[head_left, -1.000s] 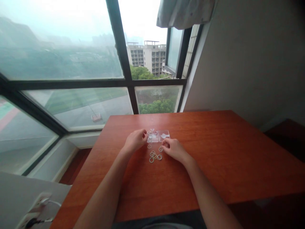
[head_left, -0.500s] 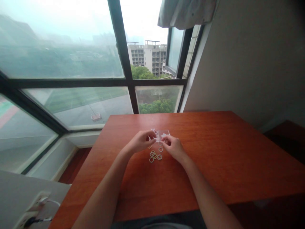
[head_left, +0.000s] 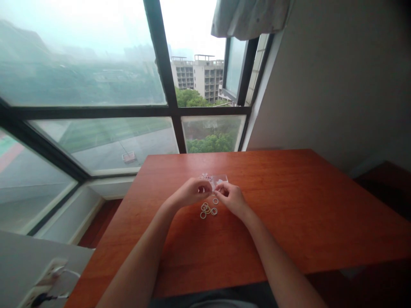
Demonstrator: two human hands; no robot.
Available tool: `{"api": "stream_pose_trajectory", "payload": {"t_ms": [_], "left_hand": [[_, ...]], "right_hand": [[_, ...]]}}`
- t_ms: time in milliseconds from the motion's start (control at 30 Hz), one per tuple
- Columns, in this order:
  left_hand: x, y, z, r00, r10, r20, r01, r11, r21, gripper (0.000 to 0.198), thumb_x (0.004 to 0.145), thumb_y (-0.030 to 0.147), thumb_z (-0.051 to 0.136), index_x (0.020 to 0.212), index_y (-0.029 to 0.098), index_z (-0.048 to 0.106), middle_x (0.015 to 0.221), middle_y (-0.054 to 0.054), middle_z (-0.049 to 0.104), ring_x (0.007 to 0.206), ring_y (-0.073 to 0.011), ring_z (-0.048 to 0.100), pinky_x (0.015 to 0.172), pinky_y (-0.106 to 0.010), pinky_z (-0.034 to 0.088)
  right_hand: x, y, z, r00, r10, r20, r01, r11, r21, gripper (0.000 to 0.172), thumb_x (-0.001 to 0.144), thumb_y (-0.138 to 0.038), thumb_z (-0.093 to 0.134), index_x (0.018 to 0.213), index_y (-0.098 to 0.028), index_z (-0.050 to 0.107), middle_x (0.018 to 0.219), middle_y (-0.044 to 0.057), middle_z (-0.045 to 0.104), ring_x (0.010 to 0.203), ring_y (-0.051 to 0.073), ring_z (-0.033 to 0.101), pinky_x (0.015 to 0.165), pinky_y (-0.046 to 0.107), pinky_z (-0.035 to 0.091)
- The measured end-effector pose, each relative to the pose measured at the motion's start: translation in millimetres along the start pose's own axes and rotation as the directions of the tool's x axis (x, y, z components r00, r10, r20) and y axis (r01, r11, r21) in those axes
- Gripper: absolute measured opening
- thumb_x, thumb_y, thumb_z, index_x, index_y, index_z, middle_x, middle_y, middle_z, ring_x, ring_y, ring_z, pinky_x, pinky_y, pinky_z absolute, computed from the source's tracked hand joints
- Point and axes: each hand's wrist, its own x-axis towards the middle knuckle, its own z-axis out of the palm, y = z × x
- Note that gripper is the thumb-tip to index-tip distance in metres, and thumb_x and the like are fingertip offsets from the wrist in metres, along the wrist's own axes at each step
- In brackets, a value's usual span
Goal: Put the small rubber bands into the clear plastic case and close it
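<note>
Fingertips of my left hand (head_left: 194,191) and my right hand (head_left: 228,194) meet above the middle of the table. Both hands are closed in a pinch; whatever lies between the fingertips is too small to make out. Just behind them is a clear plastic box (head_left: 222,178), partly hidden by my fingers, with small pale and reddish pieces (head_left: 204,176) by its left side. Nearer to me, several thin pale rings (head_left: 206,208) lie in a loose cluster, some overlapping. A single ring (head_left: 215,201) rests by itself close to my right fingers.
The brown wooden table (head_left: 289,214) reaches to the window (head_left: 212,132) at its far side. A wall (head_left: 321,94) rises on the right. Plugs and cables (head_left: 59,273) sit in a socket at lower left, off the table.
My left hand has moved right and my right hand slightly left, so the fingertips now meet. Rings that showed beside the fingers are now mostly covered.
</note>
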Motion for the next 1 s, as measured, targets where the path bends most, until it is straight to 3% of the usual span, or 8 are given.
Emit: {"api": "stream_pose_trajectory", "payload": {"t_ms": [233,467,567,767,867,1000], "left_hand": [[-1.1,-6.7,-5.4,0.998,-0.011,-0.054,0.013,0.999,0.035,0.012,0.077,0.018,0.054,0.075,0.013,0.065,0.063,0.000,0.059,0.057,-0.0084,0.048,0.054,-0.018,0.036],[3.0,0.7,4.5,0.999,0.033,-0.022,-0.032,0.998,0.057,0.015,0.078,0.018,0.053,0.074,0.013,0.067,0.063,-0.001,0.059,0.056,-0.0083,0.047,0.053,-0.018,0.035],[3.9,-3.1,3.2,0.997,0.024,-0.069,-0.017,0.994,0.105,0.014,0.076,0.016,0.053,0.072,0.013,0.066,0.062,0.000,0.059,0.056,-0.0081,0.047,0.053,-0.018,0.035],[1.8,-23.1,-11.3,0.955,0.014,-0.295,0.062,0.968,0.245,0.013,0.075,0.017,0.055,0.074,0.015,0.068,0.067,-0.002,0.063,0.059,-0.0097,0.050,0.058,-0.020,0.038],[0.4,-29.1,-14.9,0.943,-0.001,-0.333,0.106,0.948,0.299,0.012,0.074,0.018,0.056,0.072,0.015,0.068,0.066,-0.001,0.063,0.058,-0.0096,0.050,0.057,-0.020,0.037],[0.2,-29.7,-13.8,0.942,-0.024,-0.334,0.146,0.927,0.345,0.011,0.072,0.019,0.057,0.068,0.015,0.067,0.063,-0.001,0.062,0.056,-0.0094,0.049,0.055,-0.020,0.035]], "right_hand": [[-0.5,0.7,-0.2,1.000,-0.005,0.000,0.005,1.000,-0.005,0.009,0.077,-0.027,0.060,0.078,-0.018,0.063,0.054,-0.004,0.055,0.050,0.009,0.048,0.051,0.019,0.035],[-0.4,0.8,1.4,1.000,-0.002,0.002,0.002,1.000,-0.014,0.011,0.078,-0.028,0.060,0.081,-0.018,0.063,0.056,-0.004,0.056,0.051,0.010,0.049,0.051,0.019,0.036],[-0.5,0.9,0.7,1.000,0.000,-0.004,0.000,0.999,-0.039,0.010,0.079,-0.028,0.060,0.081,-0.018,0.063,0.056,-0.004,0.056,0.051,0.010,0.050,0.052,0.020,0.036],[-3.1,2.4,-0.4,0.994,0.029,0.106,0.001,0.962,-0.274,0.010,0.080,-0.023,0.058,0.085,-0.020,0.066,0.066,-0.001,0.064,0.061,0.012,0.057,0.060,0.021,0.038],[-5.9,1.0,-0.4,0.988,0.067,0.140,-0.001,0.904,-0.427,0.011,0.080,-0.025,0.059,0.086,-0.023,0.067,0.073,0.000,0.068,0.068,0.014,0.059,0.061,0.023,0.037],[-8.1,-2.6,-0.9,0.984,0.070,0.166,0.024,0.863,-0.504,0.011,0.080,-0.028,0.059,0.087,-0.025,0.067,0.078,0.000,0.069,0.071,0.015,0.060,0.060,0.024,0.034]]}}
